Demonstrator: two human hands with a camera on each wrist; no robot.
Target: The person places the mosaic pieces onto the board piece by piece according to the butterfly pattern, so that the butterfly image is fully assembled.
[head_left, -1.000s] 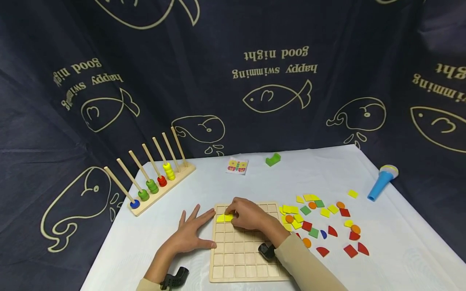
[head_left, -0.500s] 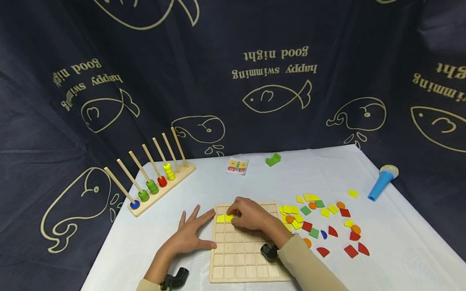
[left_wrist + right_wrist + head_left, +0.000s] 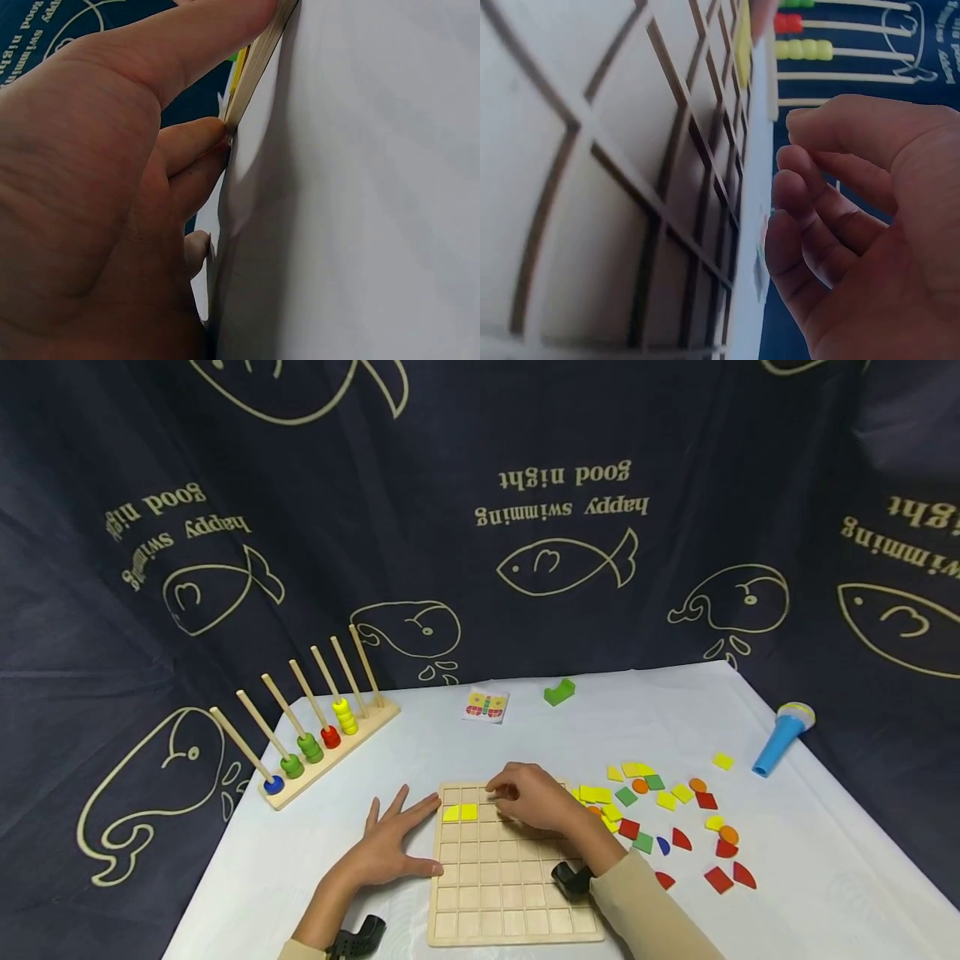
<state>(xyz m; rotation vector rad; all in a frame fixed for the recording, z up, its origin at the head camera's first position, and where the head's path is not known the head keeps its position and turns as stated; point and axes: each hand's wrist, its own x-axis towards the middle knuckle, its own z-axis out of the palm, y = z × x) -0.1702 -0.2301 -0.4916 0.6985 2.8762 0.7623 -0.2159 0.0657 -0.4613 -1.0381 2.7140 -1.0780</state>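
Observation:
A wooden grid board (image 3: 480,897) lies on the white table. Two yellow tiles sit side by side in its second row from the back: a piece with a cut-off corner (image 3: 451,813) at the left edge and a square tile (image 3: 468,812) beside it. My left hand (image 3: 386,847) is spread out, its thumb and a fingertip touching the board's left edge. My right hand (image 3: 534,797) hovers over the board's back rows, right of the tiles. In the right wrist view its fingers (image 3: 791,236) are loosely bent, with nothing between them and the thumb.
Loose yellow, red, green, orange and blue pieces (image 3: 666,800) lie right of the board. A peg rack with beads (image 3: 333,752) stands back left. Farther back are a pattern card (image 3: 485,705) and green block (image 3: 559,692); a toy microphone (image 3: 782,739) lies right.
My right hand has let go of the square yellow tile and moved right, uncovering it in the grid. The left hand stays at the board's edge. The head view has shifted slightly.

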